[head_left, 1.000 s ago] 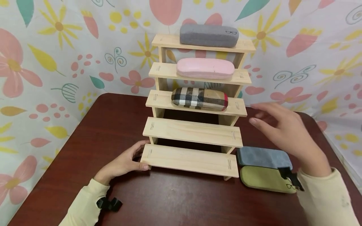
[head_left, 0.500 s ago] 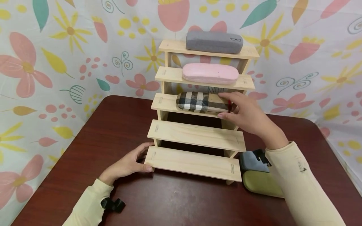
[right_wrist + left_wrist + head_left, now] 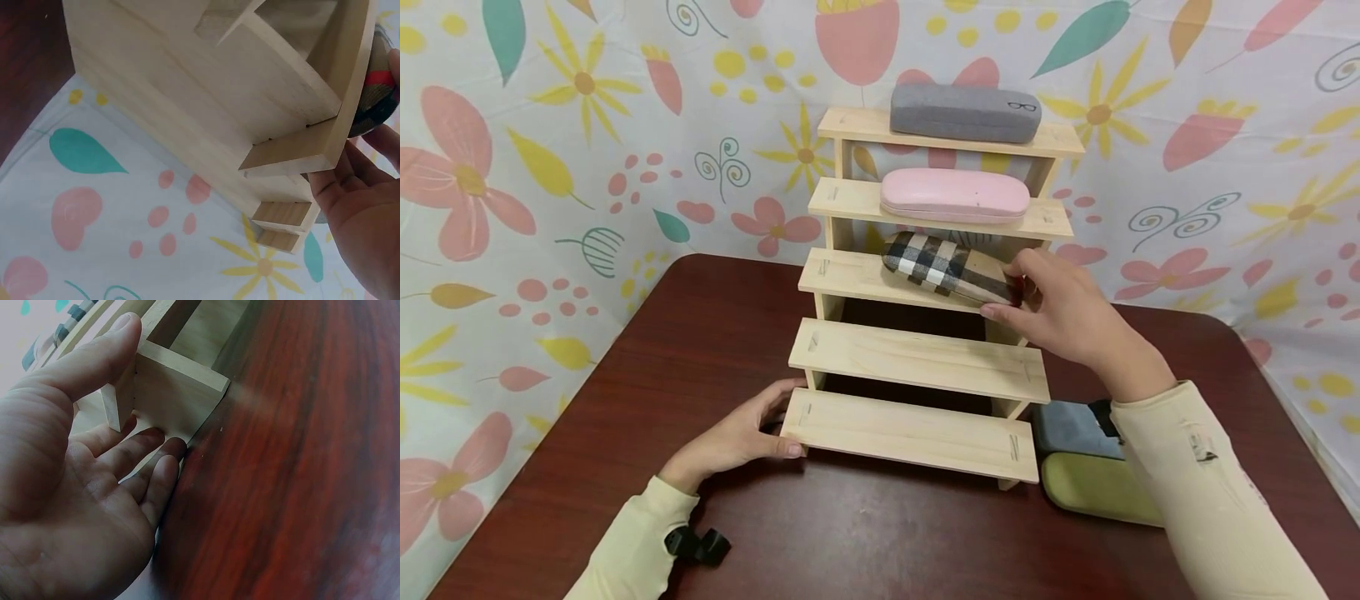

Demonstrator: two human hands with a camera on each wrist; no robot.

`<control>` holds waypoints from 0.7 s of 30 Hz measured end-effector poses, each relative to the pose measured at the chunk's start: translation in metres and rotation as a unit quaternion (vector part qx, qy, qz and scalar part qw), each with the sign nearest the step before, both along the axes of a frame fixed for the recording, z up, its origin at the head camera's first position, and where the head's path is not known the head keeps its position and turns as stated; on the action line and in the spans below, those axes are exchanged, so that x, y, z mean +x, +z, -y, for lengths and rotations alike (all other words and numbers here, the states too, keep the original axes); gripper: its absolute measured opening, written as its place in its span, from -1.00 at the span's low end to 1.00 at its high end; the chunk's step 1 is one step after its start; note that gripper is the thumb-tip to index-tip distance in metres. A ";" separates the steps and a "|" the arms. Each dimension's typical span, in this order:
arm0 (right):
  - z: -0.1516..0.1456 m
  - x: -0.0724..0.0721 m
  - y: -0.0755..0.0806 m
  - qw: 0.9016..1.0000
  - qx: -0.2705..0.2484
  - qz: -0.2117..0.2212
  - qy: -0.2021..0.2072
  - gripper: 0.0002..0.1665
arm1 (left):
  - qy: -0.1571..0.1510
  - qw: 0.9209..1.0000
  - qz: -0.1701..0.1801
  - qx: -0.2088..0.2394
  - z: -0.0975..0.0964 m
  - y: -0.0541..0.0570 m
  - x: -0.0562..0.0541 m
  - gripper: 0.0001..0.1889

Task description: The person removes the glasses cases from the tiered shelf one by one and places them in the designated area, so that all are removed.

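Note:
A five-step wooden display stand (image 3: 910,433) rises in the middle of the head view. My right hand (image 3: 1067,317) pinches the right end of a plaid glasses case (image 3: 940,262) at the third step. The case slants, its left end higher than its right. At the bottom step's left end, my left hand (image 3: 741,433) holds the stand; in the left wrist view its thumb lies along the step's end and its fingers touch the side panel. A pink glasses case (image 3: 955,196) and a grey glasses case (image 3: 964,114) lie on the two steps above.
On the brown table (image 3: 865,533), a blue glasses case (image 3: 1071,427) and a green glasses case (image 3: 1097,487) lie right of the stand, partly behind the right sleeve (image 3: 1202,467). A flower-patterned cloth (image 3: 647,167) hangs behind.
My right hand has come in from the right and taken hold of the plaid glasses case, which has turned from lying along the step to a slant. My left hand stays at the stand.

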State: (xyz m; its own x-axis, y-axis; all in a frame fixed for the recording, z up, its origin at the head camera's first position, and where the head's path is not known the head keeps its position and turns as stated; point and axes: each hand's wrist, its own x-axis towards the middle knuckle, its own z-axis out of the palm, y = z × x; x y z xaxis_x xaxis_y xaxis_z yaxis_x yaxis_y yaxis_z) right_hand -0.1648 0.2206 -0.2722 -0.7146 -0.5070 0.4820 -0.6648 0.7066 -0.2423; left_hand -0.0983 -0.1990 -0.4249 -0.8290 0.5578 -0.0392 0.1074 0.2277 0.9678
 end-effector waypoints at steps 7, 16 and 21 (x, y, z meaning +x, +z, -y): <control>-0.002 0.001 -0.002 0.999 0.020 -0.039 0.014 -0.51 | -0.004 1.000 -0.003 0.004 -0.001 -0.001 0.000 -0.10; -0.003 0.000 -0.002 0.995 0.033 -0.080 0.050 -0.44 | -0.004 1.000 -0.012 0.004 0.000 -0.001 0.000 -0.11; -0.003 -0.001 -0.003 0.993 0.038 -0.095 0.059 -0.32 | -0.003 1.000 -0.011 0.005 0.000 -0.002 0.001 -0.12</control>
